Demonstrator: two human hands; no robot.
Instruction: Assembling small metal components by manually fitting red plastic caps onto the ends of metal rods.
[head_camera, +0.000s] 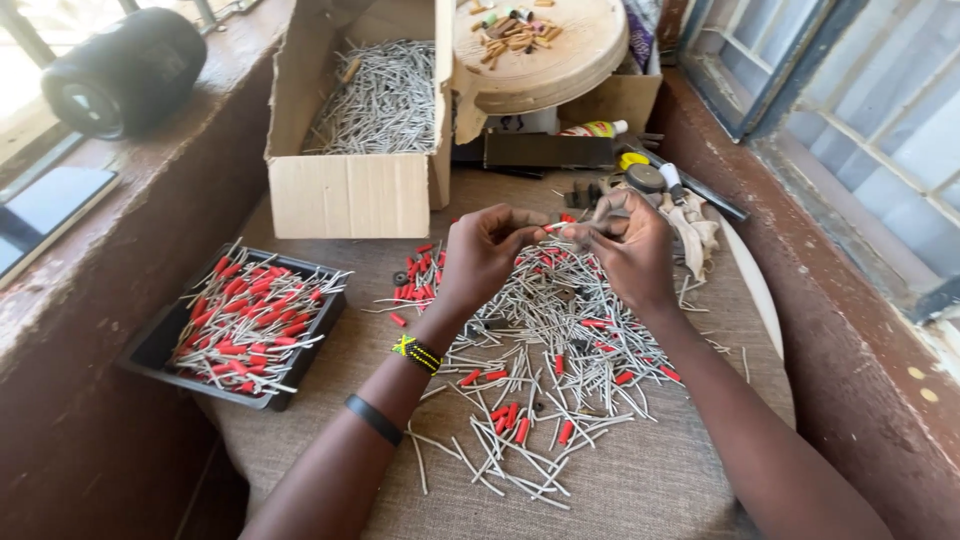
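My left hand (487, 250) and my right hand (632, 243) meet above a cloth-covered table (640, 480). Between their fingertips they pinch a thin grey stick with a red sleeve (556, 227) on it. Below the hands lies a loose heap of grey sticks (545, 340), with several small red sleeves (510, 415) scattered among them. More red sleeves (420, 280) lie left of my left hand. A beaded band and a dark band circle my left wrist.
A black tray (160, 345) at the left holds sticks with red sleeves fitted. A cardboard box (345, 195) behind holds plain grey sticks. A round wooden stool top (560, 60), tools (660, 180), a dark speaker (120, 70) and window ledges surround the table.
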